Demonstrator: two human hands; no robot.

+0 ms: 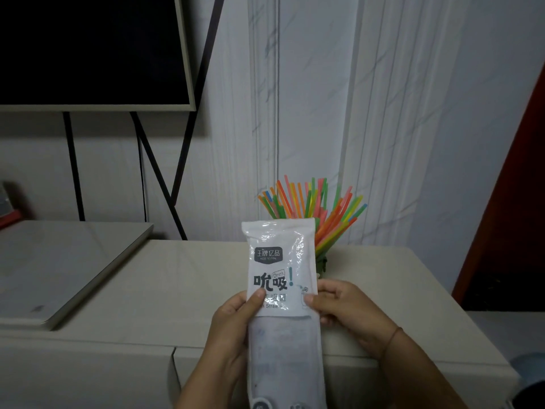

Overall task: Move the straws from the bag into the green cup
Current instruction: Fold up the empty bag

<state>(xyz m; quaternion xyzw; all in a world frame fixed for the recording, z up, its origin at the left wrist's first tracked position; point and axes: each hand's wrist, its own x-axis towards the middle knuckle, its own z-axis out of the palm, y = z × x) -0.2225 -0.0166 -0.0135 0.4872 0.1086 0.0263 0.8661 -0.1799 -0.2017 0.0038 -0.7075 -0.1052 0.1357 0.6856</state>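
I hold a long white plastic straw bag (281, 270) upright in front of me, printed side toward me. My left hand (233, 329) grips its left edge with the thumb on the front. My right hand (345, 311) pinches its right edge. The bag looks flat. Behind the bag, several coloured straws (312, 208) fan out from the green cup (322, 262), which is mostly hidden by the bag and stands on the table.
A beige table (177, 290) lies below, with a closed grey laptop (59, 267) at the left. A dark screen on a black stand (88, 48) fills the upper left. White wall panels stand behind; a red door edge (513, 172) is at the right.
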